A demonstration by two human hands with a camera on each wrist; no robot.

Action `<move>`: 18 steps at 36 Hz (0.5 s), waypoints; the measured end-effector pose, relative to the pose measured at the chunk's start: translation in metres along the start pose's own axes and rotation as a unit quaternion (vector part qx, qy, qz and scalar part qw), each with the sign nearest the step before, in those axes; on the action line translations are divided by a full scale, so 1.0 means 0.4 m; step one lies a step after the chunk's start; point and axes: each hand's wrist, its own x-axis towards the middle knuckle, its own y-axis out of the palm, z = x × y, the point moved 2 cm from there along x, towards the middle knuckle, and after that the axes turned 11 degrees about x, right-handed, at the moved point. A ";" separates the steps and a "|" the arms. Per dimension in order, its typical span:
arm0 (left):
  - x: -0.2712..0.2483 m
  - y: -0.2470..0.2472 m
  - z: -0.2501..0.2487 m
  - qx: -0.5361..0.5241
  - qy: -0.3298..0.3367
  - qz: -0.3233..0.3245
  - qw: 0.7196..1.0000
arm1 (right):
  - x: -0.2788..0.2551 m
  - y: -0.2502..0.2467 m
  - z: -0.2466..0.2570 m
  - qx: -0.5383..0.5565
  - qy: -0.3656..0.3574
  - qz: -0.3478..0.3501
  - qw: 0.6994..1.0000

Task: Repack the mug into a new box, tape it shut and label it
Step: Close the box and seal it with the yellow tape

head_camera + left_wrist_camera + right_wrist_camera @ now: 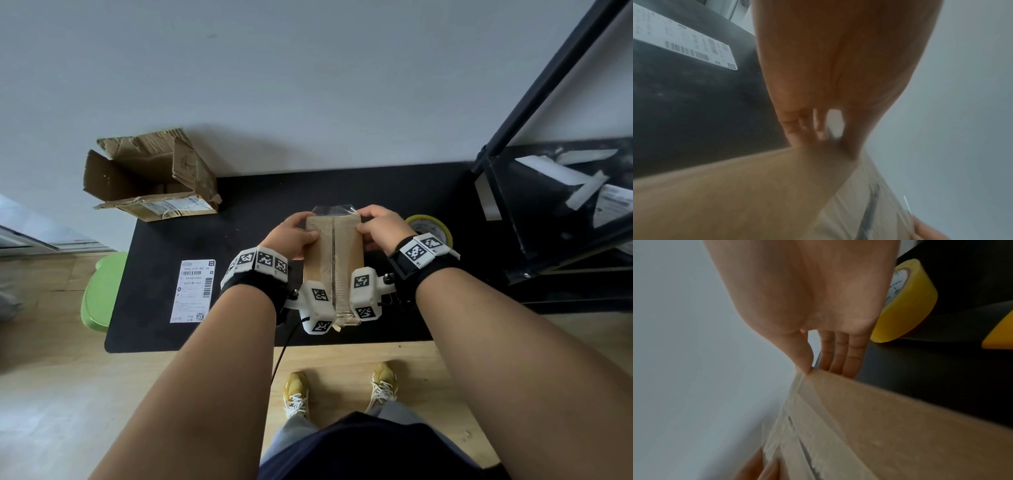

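One closed box (334, 260) of smooth brown corrugated cardboard, rectangular and elongated, stands on the matte black mat (239, 212). Its long axis runs from the person toward the wall, and a centre seam follows that axis under a glossy strip of clear tape (337, 209) whose free end projects past the far edge. The left hand (293, 236) grips the far-left corner, thumb on the top face and fingers (797, 126) curled down the side. The right hand (380, 229) grips the far-right corner, thumb tip on the top edge and fingers (846, 352) extended down the side wall. One flat white paper shipping label (193, 291), printed with barcodes, lies on the mat left of the box. One roll of yellow tape (430, 228) lies just right of the right hand. One torn, creased old carton (147, 174) lies open at the mat's far-left corner.
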 end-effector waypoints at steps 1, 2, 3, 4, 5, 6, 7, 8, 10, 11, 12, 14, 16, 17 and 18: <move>0.000 -0.002 0.002 -0.008 -0.001 0.003 1.000 | 0.004 -0.001 -0.003 0.003 0.000 0.003 1.000; 0.001 -0.004 0.005 -0.013 0.000 0.004 1.000 | 0.007 -0.002 -0.005 0.005 -0.002 0.008 1.000; 0.002 -0.005 0.008 -0.012 0.002 0.004 1.000 | 0.009 -0.003 -0.005 0.005 -0.004 0.012 1.000; 0.003 -0.005 0.009 -0.005 0.005 0.003 1.000 | 0.011 -0.003 -0.004 0.006 -0.006 0.017 1.000; 0.004 -0.006 0.010 0.003 0.009 0.000 1.000 | 0.013 -0.004 -0.004 0.007 -0.006 0.021 1.000; 0.005 -0.006 0.011 0.010 0.013 -0.005 1.000 | 0.014 -0.005 -0.003 0.008 -0.007 0.024 1.000; 0.005 -0.006 0.011 0.013 0.017 -0.011 1.000 | 0.015 -0.005 -0.003 0.009 -0.008 0.026 1.000; 0.006 -0.007 0.011 0.015 0.019 -0.017 1.000 | 0.018 -0.005 -0.003 0.010 -0.008 0.027 1.000; 0.008 -0.007 0.011 0.016 0.023 -0.020 0.999 | 0.019 -0.004 -0.003 0.012 -0.006 0.023 1.000; 0.010 -0.008 0.013 0.015 0.023 -0.021 0.999 | 0.019 -0.003 -0.003 0.012 -0.004 0.017 1.000; 0.012 -0.010 0.014 0.013 0.021 -0.022 0.999 | 0.018 -0.003 -0.002 0.010 -0.004 0.008 1.000; 0.013 -0.011 0.016 0.016 0.017 -0.034 0.999 | 0.014 -0.006 -0.001 -0.004 -0.015 -0.018 1.000; 0.014 -0.011 0.017 0.048 0.020 -0.058 0.997 | 0.011 -0.010 0.001 -0.033 -0.037 -0.044 0.998; 0.015 -0.012 0.017 0.080 0.027 -0.079 0.993 | 0.009 -0.010 0.004 -0.055 -0.052 -0.051 0.996; 0.015 -0.013 0.015 0.126 0.039 -0.105 0.986 | 0.007 -0.008 0.006 -0.086 -0.073 -0.058 0.992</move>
